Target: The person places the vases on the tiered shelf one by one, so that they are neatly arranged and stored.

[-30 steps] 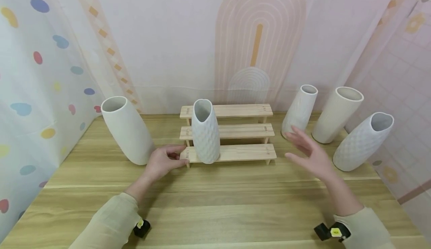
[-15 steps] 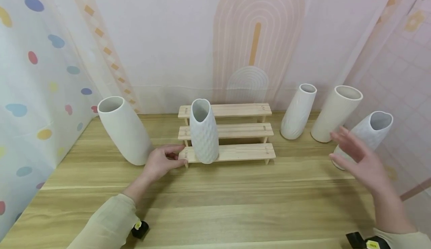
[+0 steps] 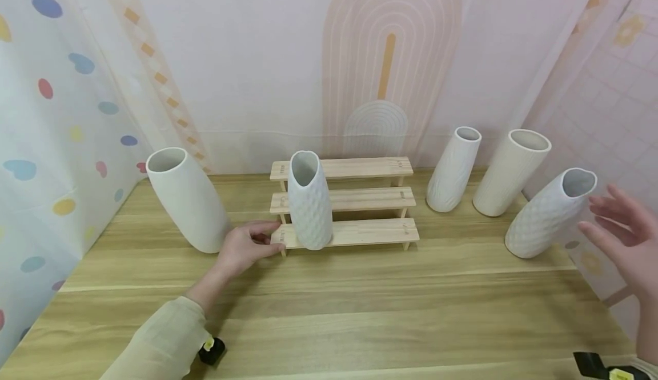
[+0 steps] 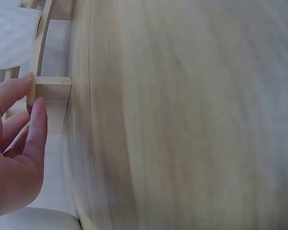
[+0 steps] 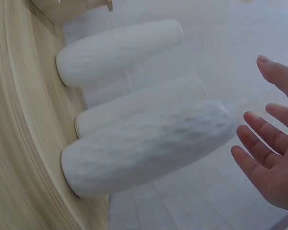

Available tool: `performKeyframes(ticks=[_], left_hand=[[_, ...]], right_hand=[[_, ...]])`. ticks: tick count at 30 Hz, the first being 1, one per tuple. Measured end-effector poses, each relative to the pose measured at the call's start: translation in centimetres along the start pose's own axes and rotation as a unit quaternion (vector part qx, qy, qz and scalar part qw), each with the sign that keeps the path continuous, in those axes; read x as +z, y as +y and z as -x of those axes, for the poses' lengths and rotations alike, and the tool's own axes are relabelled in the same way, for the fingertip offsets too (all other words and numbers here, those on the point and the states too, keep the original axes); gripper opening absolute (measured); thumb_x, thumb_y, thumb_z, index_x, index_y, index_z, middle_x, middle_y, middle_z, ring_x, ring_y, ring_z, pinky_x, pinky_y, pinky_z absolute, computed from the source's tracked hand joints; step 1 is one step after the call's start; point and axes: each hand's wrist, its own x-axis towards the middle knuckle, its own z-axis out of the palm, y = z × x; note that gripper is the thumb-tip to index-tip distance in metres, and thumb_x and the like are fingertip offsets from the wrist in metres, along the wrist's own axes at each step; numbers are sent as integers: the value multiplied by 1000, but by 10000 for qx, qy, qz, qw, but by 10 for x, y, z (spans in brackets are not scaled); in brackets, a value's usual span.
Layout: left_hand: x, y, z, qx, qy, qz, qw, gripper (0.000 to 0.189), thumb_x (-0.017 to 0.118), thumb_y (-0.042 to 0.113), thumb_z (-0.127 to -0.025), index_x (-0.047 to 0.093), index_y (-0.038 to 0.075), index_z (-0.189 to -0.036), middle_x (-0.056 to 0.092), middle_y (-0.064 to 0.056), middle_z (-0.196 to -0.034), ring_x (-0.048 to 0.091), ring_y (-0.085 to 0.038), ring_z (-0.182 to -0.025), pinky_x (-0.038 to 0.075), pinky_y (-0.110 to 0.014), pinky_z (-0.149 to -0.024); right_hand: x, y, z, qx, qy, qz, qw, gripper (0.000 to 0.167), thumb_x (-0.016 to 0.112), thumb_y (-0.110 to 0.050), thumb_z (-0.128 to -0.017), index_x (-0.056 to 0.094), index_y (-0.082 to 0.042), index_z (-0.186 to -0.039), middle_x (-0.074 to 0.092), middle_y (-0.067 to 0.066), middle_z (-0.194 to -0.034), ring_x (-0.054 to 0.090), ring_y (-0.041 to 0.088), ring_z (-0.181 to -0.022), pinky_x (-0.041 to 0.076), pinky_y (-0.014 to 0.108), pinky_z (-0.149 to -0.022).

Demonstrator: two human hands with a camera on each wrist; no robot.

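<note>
A three-tiered wooden display riser [image 3: 372, 232] stands mid-table, and a white dimpled vase [image 3: 311, 214] stands upright on its lowest step, toward the left. My left hand [image 3: 245, 248] pinches the left end of that step between thumb and fingers; the left wrist view shows the fingertips on the board edge [image 4: 32, 91]. At the far right, my right hand [image 3: 629, 237] is spread, fingers fairly straight, beside the mouth of another dimpled vase [image 3: 542, 218]. In the right wrist view a small gap seems to separate the fingertips from that vase [image 5: 144, 148].
A smooth white vase [image 3: 192, 203] stands just left of my left hand. At the back right are a slim patterned vase [image 3: 452, 174] and a wider cream vase [image 3: 506, 177]. Patterned curtains [image 3: 247, 71] hang behind and beside the wooden table [image 3: 329, 317].
My right hand has swept rightward from near the slim vase, past the front of the right dimpled vase, to its right side. My left hand keeps its pinch on the riser.
</note>
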Motion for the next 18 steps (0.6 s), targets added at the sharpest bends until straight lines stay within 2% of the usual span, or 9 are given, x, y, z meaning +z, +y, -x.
performKeyframes(ticks=[2,4,8,12,15,18], left_hand=[[0,0,0,-2,-17,-18,10000,49,84,19,-80,69,2,-124,67,-15,-119,62,-20,-89,51,-25,-70],[-1,1,0,-9,-40,-34,10000,50,84,20,-81,68,2,-125,66,-15,-121,62,-20,-89,51,-25,-70],[-1,0,0,-26,-78,-63,9999,51,84,21,-81,68,2,-125,64,-15,-124,62,-20,-89,51,-26,-70],[-1,0,0,-4,-72,-69,10000,51,84,21,-81,68,2,-125,64,-16,-124,62,-20,-89,51,-26,-70],[-1,0,0,-7,-74,-62,10000,50,84,20,-81,68,2,-125,64,-16,-124,62,-20,-89,51,-26,-70],[-1,1,0,-19,-72,-62,10000,50,84,19,-81,68,2,-125,64,-16,-125,62,-20,-89,51,-26,-70]], right_hand=[[-2,1,-2,313,303,792,9959,63,63,22,-83,53,-1,-141,65,-14,-113,60,0,-103,43,7,-85],[-4,2,-5,537,369,1449,9873,67,63,21,-84,51,-6,-144,60,-19,-116,56,-4,-104,42,6,-85],[-8,11,-11,799,-11,1630,9834,73,66,13,-86,43,-12,-150,54,-19,-127,50,-7,-110,38,4,-88],[-8,16,-22,1039,-557,1753,9774,75,70,5,-88,40,-19,-153,50,-17,-133,46,-8,-115,37,3,-87],[-7,18,-30,1258,-814,1753,9730,73,72,0,-89,42,-24,-151,52,-19,-127,48,-9,-108,40,4,-82],[-7,22,-34,1439,-871,1724,9706,67,73,-3,-89,46,-26,-146,53,-22,-117,51,-11,-99,40,3,-76]])
